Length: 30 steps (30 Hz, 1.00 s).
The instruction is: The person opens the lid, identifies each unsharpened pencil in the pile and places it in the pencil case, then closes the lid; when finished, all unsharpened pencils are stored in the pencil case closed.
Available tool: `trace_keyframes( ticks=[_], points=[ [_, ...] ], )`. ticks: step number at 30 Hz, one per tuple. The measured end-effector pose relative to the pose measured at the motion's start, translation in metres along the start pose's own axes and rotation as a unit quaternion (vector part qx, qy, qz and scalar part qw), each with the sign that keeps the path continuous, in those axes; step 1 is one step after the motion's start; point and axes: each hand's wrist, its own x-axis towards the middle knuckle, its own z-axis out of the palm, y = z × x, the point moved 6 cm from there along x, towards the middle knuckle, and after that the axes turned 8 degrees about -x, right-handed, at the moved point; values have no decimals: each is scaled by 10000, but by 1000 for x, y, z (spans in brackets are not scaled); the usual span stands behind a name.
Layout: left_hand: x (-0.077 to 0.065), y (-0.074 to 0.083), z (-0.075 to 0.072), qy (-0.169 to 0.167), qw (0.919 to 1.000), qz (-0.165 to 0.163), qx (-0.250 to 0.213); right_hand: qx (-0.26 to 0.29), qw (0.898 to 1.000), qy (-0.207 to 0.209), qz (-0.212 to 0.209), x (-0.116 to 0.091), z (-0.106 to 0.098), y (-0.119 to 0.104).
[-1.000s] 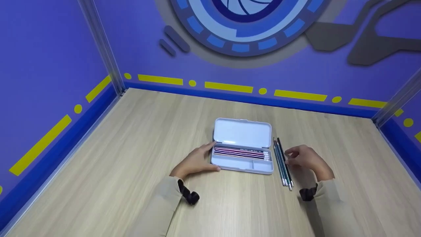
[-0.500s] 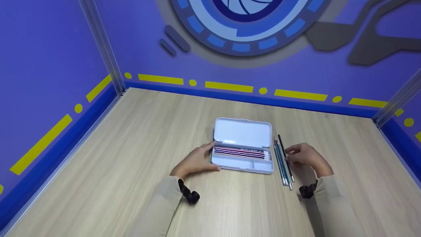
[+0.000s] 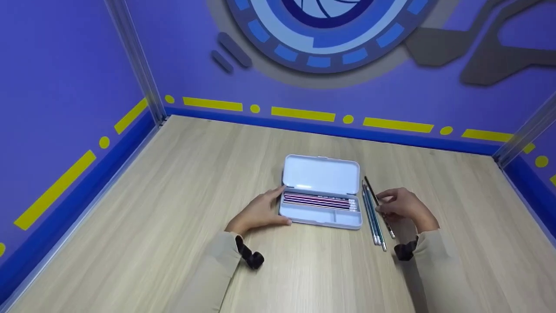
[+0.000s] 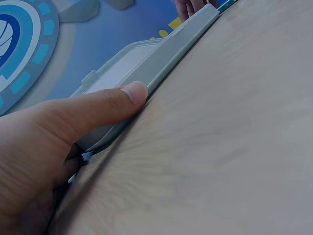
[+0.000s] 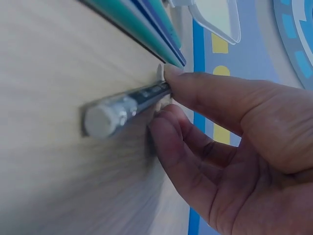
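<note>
An open white pencil case (image 3: 304, 216) stands on the table, its lid (image 3: 321, 174) tipped back. Purple-and-white striped pencils (image 3: 317, 201) lie in its rear compartment; the front compartments hold nothing. My left hand (image 3: 259, 211) grips the case's left end, thumb along the front wall in the left wrist view. Right of the case, my right hand (image 3: 405, 207) pinches a black pencil (image 5: 144, 97) between thumb and fingers. Its white eraser end points toward the right wrist camera. Several green pencils (image 3: 372, 217) lie close by on its left, side by side.
The wood-grain table (image 3: 208, 165) meets a blue-purple back wall (image 3: 304, 95) with yellow dashes. Side walls rise at left and right, with metal corner posts (image 3: 134, 61). Bare tabletop lies in front of the case and to its left.
The black pencil has shifted away from the green ones, its eraser end swinging right and its far end sliding forward. My right hand has moved slightly forward; the left stays on the case.
</note>
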Motion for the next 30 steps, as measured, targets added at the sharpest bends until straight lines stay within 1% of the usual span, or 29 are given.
trace_keyframes(
  ticks=[4, 15, 21, 30],
  points=[
    [1, -1, 0, 8, 10000, -6, 0, 121, 9999, 24, 43, 0, 0, 1],
    [3, -3, 1, -11, 10000, 17, -30, 215, 9995, 210, 60, 2, -4, 6],
    [2, -3, 1, -49, 10000, -19, -49, 265, 9985, 427, -226, -3, -10, -1],
    [0, -2, 0, -17, 10000, -33, -18, 402, 9930, 913, -637, -12, -21, -24]
  ],
)
